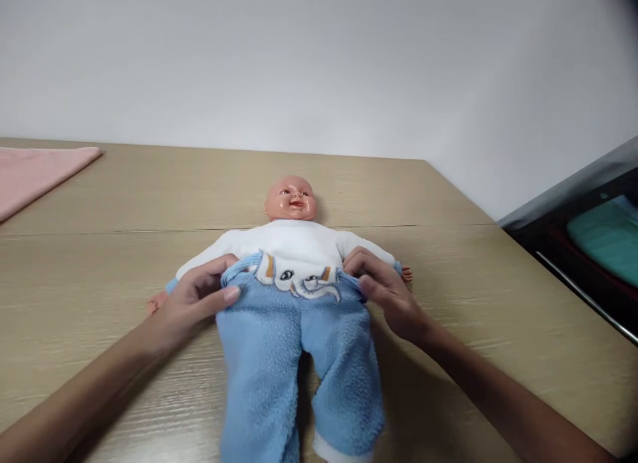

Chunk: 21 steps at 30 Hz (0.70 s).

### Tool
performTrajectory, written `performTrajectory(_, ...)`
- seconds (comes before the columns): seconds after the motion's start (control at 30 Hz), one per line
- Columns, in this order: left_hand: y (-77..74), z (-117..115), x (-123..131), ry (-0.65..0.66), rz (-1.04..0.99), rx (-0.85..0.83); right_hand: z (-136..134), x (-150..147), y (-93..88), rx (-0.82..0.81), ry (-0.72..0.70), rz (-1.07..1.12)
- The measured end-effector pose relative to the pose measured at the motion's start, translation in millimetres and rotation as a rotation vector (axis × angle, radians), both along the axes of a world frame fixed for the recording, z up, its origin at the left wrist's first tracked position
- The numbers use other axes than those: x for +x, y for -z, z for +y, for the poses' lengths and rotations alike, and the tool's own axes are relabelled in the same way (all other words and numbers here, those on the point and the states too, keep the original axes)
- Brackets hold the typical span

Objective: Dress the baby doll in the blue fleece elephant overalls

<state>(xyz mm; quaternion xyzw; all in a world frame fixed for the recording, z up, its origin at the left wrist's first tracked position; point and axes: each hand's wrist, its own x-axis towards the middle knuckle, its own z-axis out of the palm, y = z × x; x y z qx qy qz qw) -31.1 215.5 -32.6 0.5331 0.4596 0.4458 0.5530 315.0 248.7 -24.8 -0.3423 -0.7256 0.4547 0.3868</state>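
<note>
While the wooden table [448,204] carries everything here, its middle is taken by a baby doll [292,198] lying on its back, head toward the far edge and legs toward the near edge. The doll wears a white top [289,242] and fluffy blue trousers [279,343], whose waistband sits at the belly, across an elephant picture. A folded pink cloth [34,174] lies at the far left corner, well apart from the doll. Off the right edge stands a dark unit with something teal [605,240] in it.

The left hand [194,303] pinches the waistband at the doll's side, thumb on top and fingers curled under the fabric. The right hand [386,290] grips the opposite side of the waistband in the same way, thumb pressed on the fleece.

To my judgement the step is seating the trousers at the waist. It goes best if both hands pull evenly toward the head so the band stays level, with the white top kept flat beneath it rather than bunched, and with the pull gentle enough that the doll does not slide along the table
</note>
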Motion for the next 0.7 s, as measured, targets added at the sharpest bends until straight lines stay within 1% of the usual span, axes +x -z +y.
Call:
performTrajectory(0.03,-4.1,1,-2,0.050,0.053,0.008,-1,-2,-6.0,0.058,-0.014,-0.090)
performTrajectory(0.07,-8.1,2,-3,0.094,0.110,0.030,-2,-5,-11.4,0.075,-0.031,-0.150)
performTrajectory(0.1,-12.1,4,-3,0.114,0.152,0.060,-2,-9,-15.9,0.056,-0.040,-0.167)
performTrajectory(0.17,-18.8,8,0,0.081,0.188,0.166,1,-19,-20.6,-0.038,-0.013,-0.098)
performTrajectory(0.23,-21.8,12,5,-0.009,0.193,0.291,9,-29,-19.8,-0.115,0.067,-0.012)
performTrajectory(0.27,-21.3,14,7,-0.045,0.192,0.322,15,-33,-17.7,-0.127,0.102,0.005)
performTrajectory(0.3,-19.5,16,9,-0.063,0.196,0.320,22,-36,-14.8,-0.124,0.128,0.001)
performTrajectory(0.33,-16.5,18,11,-0.067,0.202,0.282,29,-38,-11.4,-0.107,0.146,-0.021)
performTrajectory(0.43,-3.3,25,15,-0.047,0.215,0.078,48,-37,0.1,-0.011,0.184,-0.159)
performTrajectory(0.5,5.3,29,18,-0.047,0.170,-0.007,56,-33,7.2,0.019,0.197,-0.246)
performTrajectory(0.6,14.1,32,22,-0.028,0.096,-0.031,64,-26,15.1,0.004,0.180,-0.268)
performTrajectory(0.63,16.0,31,22,-0.030,0.095,-0.021,66,-23,17.0,0.002,0.162,-0.255)
performTrajectory(0.7,18.8,29,23,-0.076,0.128,0.041,68,-20,20.5,0.010,0.131,-0.225)
